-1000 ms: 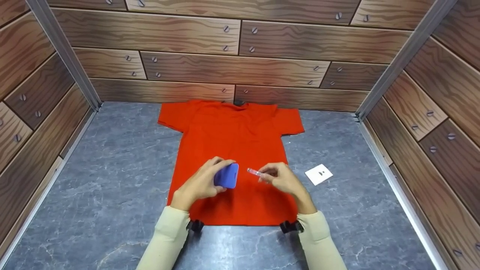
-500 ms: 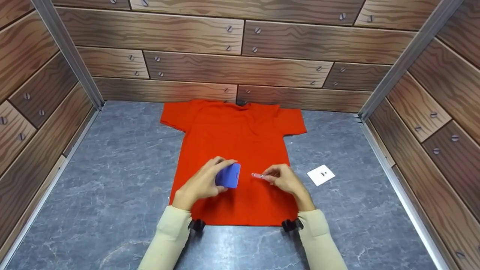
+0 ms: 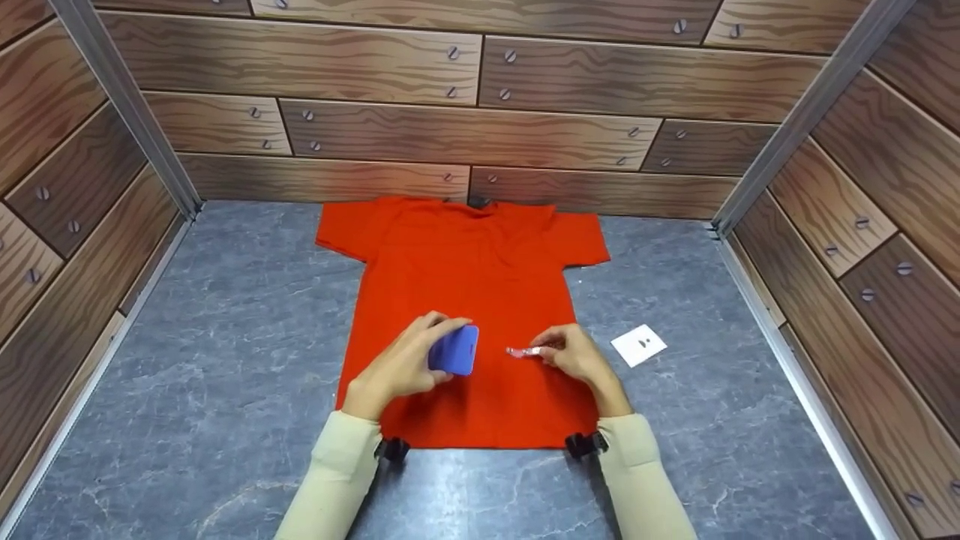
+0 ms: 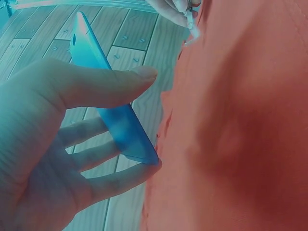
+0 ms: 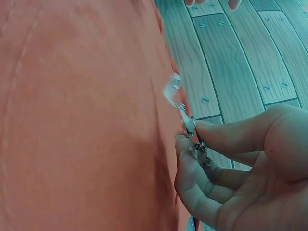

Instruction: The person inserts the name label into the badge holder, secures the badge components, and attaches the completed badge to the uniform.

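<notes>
1. Head view, nearest entries: we record two pale sleeves (image 3: 330, 469), one per arm, each with a black fitting (image 3: 392, 450) at the inner wrist.
2. Left hand (image 3: 405, 364): we find it gripping a flat blue slab (image 3: 454, 351), phone-like and rounded at the corners. In the left wrist view the thumb crosses one face, fingers spread behind; the slab is tilted, clear of the cloth.
3. Right hand (image 3: 574, 356): we find thumb and fingers pinching a small clear strip (image 3: 521, 352) with shiny bits, its free end pointing toward the slab, the two well apart. We cannot tell what it is.
4. Red T-shirt (image 3: 465, 270): one, spread flat beneath both hands, hem toward the person, collar at the far side.
5. White card (image 3: 638, 346): one, with small dark marks, lying to the right of the shirt.
6. Grey marbled tabletop (image 3: 255, 315): under shirt and card.
7. Wood-patterned wall (image 3: 375, 67): farthest, metal posts (image 3: 124, 112) at its corners.
</notes>
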`<state>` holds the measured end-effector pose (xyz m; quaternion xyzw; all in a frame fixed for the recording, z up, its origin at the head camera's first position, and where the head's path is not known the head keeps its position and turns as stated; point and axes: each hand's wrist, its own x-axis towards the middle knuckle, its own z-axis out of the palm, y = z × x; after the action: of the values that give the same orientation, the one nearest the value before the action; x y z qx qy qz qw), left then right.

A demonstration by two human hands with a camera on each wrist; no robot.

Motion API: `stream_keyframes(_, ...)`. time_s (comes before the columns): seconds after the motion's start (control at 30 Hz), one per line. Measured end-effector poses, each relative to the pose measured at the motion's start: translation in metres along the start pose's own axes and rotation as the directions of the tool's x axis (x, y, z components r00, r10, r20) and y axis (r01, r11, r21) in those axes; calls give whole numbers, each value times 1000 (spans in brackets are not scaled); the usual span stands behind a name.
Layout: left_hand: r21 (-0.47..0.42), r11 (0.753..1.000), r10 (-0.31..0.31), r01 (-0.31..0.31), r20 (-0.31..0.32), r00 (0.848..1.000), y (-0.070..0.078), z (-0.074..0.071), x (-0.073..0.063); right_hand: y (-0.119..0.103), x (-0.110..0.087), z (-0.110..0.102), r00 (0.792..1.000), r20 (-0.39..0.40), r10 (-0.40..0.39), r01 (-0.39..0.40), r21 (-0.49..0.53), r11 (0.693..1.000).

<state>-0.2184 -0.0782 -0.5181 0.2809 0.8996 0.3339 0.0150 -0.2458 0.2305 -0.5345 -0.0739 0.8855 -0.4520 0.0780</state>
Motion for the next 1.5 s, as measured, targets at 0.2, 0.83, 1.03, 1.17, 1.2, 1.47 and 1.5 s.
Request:
stream_keyframes(0.2, 2, 1000, -10, 10, 3, 1000, -1, 2, -1, 1, 0, 0, 1000, -15, 3, -3, -4, 1000)
stream_keyframes(0.83, 13, 1000, -13, 13, 1, 1000, 1, 1, -1, 6, 1, -1, 996, -81, -36, 24, -145, 989)
stream_keyframes(1.03, 19, 1000, -10, 10, -1, 1000, 0, 0, 0, 5, 3, -2, 995, -97, -35, 17, -180, 984)
stream_keyframes(1.17, 17, 1000, -5, 5, 1, 1000, 0, 0, 0, 6, 3, -2, 993, -110, -32, 8, -206, 978)
stream_keyframes(1.2, 17, 1000, -4, 4, 1, 1000, 0, 0, 0, 6, 3, -2, 993, -111, -32, 8, -211, 977)
stream_keyframes(1.47, 34, 999, 21, -21, -9, 1000, 0, 0, 0, 11, 4, -3, 992, -113, -62, 31, -253, 967)
stream_keyframes(1.5, 35, 999, 25, -24, -11, 1000, 0, 0, 0, 11, 4, -3, 991, -113, -67, 36, -254, 966)
